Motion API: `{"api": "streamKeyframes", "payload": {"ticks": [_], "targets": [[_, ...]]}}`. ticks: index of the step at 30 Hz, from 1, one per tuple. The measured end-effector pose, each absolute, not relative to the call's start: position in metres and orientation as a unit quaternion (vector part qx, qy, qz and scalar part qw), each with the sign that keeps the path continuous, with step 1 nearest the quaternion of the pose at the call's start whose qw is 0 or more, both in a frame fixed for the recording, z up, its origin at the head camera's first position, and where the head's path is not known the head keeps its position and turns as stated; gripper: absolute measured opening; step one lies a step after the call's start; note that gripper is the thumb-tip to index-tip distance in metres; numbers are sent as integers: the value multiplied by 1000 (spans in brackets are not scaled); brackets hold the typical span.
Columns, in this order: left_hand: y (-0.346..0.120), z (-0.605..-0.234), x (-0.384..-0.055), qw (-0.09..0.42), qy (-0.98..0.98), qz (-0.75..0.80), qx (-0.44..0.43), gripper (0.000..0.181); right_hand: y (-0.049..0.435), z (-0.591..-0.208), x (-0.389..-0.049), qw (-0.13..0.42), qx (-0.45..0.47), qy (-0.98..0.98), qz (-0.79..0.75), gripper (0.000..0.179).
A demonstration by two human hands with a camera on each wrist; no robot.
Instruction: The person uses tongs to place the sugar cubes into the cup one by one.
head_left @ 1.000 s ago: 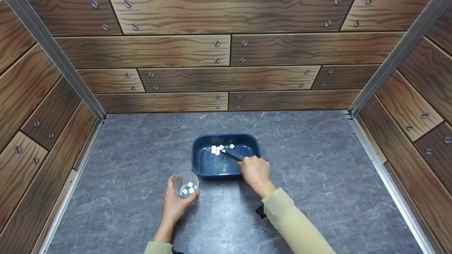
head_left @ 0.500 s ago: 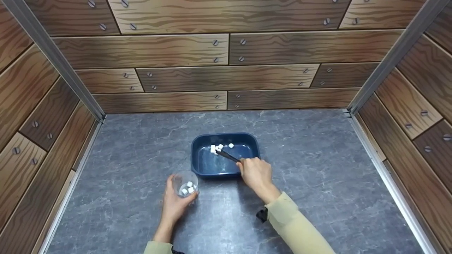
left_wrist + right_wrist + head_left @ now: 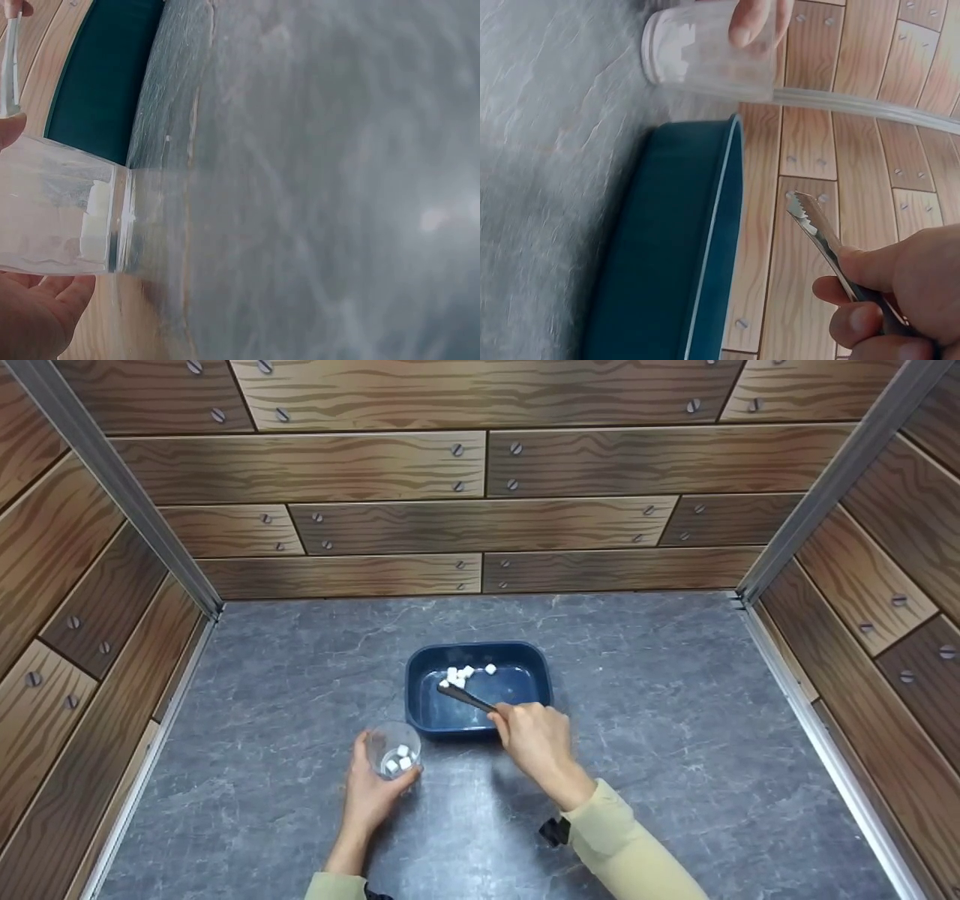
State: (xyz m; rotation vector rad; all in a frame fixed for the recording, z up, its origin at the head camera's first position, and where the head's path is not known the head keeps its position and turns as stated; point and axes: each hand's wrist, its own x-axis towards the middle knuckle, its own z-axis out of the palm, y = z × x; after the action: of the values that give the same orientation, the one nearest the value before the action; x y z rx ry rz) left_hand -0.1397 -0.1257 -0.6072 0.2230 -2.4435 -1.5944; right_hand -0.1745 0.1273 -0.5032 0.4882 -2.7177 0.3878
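Note:
My left hand (image 3: 373, 791) grips a clear plastic cup (image 3: 394, 733) that stands on the grey surface at the tray's front left corner. A few white cubes (image 3: 403, 757) lie at the cup's bottom. My right hand (image 3: 536, 739) holds small metal tongs (image 3: 821, 240) with toothed tips, over the dark blue tray (image 3: 480, 731). At the tongs' tip in the head view is a white cube (image 3: 444, 683); the right wrist view shows something white between the teeth. Several more white cubes (image 3: 457, 675) sit in the tray's far left part, with one cube (image 3: 490, 669) apart from them.
The grey marbled tabletop (image 3: 660, 682) runs under everything. Wood-patterned panels (image 3: 480, 525) stand at the back and both sides, with metal strips (image 3: 817, 727) along the side edges.
My right hand has drawn the tongs left and slightly toward me, with a white cube at their tip away from the cluster. My left hand and the cup stay put.

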Motion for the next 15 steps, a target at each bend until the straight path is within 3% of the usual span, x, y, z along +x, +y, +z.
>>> {"api": "streamKeyframes", "payload": {"ticks": [5,15], "targets": [[-126,-607,-140,108,-830,-542,77,99,121,-501,-167,192,194,-951,146,31],[-125,-607,-139,112,-829,-542,76,97,103,-502,-150,211,248,-934,149,25]]}}
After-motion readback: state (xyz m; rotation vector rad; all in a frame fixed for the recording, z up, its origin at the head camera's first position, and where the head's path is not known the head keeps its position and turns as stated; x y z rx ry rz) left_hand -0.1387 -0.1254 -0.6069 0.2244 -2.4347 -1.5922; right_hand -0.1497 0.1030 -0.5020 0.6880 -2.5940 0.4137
